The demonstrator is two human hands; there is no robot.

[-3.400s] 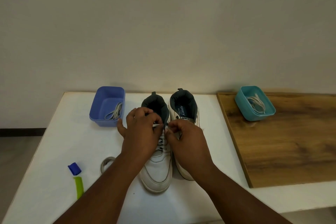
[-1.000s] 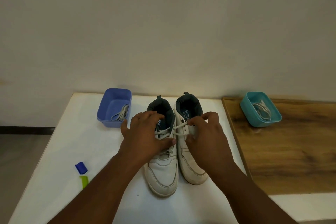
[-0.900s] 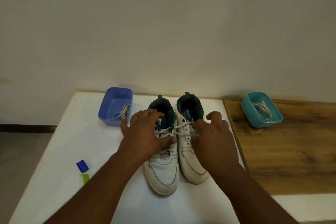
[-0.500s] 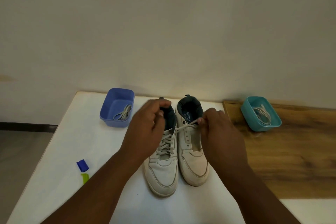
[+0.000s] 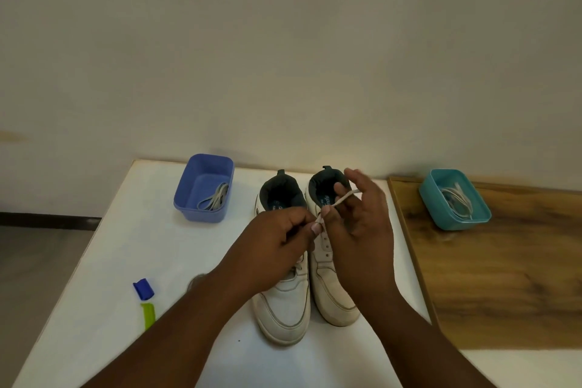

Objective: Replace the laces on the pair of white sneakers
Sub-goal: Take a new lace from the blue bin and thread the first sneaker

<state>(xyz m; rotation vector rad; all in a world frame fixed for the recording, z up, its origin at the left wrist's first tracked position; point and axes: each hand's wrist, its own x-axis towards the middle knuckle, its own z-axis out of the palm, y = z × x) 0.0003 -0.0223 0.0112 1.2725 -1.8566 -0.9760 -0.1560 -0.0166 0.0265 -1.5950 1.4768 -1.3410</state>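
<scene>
Two white sneakers stand side by side on the white table (image 5: 119,261), toes toward me: the left sneaker (image 5: 283,305) and the right sneaker (image 5: 327,290). Above the right sneaker's open eyelets a pale lace (image 5: 341,198) is stretched between my hands. My left hand (image 5: 277,249) pinches its lower end. My right hand (image 5: 362,230) holds the upper part between thumb and fingers. The left sneaker's lacing is mostly hidden by my left hand.
A blue tub (image 5: 204,187) with a lace inside stands at the back left. A teal tub (image 5: 455,198) with laces sits on a wooden board (image 5: 504,277) at the right. A blue cap (image 5: 144,288) and green strip (image 5: 148,315) lie near the table's left edge.
Both hands have left the left sneaker's lacing and come together over the right sneaker, lifting a lace end between them. The left hand moved right.
</scene>
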